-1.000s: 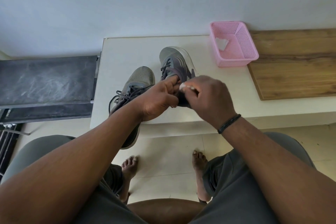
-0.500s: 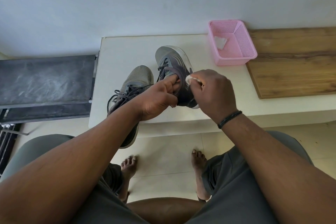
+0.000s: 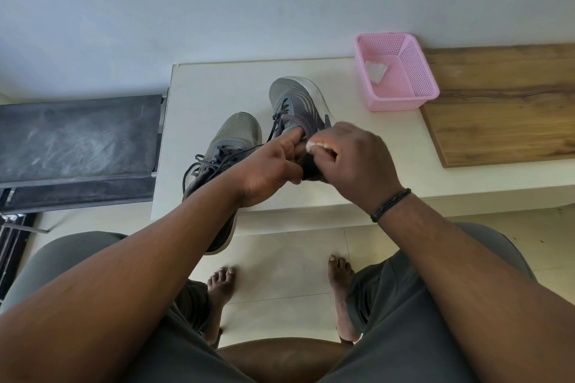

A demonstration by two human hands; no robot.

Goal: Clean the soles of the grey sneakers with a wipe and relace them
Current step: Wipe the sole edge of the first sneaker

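Two grey sneakers sit on a white table (image 3: pixel 202 87). The right sneaker (image 3: pixel 295 102) is tilted onto its side, toe pointing away, its white sole edge showing. My left hand (image 3: pixel 273 165) grips this sneaker at its collar. My right hand (image 3: pixel 351 162) pinches a small white wipe (image 3: pixel 311 146) against the sneaker's heel side. The left sneaker (image 3: pixel 233 140) lies beside it with dark laces loose, and its heel hangs over the table's front edge under my left forearm.
A pink mesh basket (image 3: pixel 413 96) holding a white wipe (image 3: pixel 376 71) stands at the back right, next to a wooden board (image 3: pixel 504 109). A dark grey bench (image 3: pixel 77 140) is on the left. My bare feet rest on the tiled floor below.
The right sneaker has tipped a little more upright in my left hand. My right hand with the wipe has shifted slightly along the sneaker's heel side.
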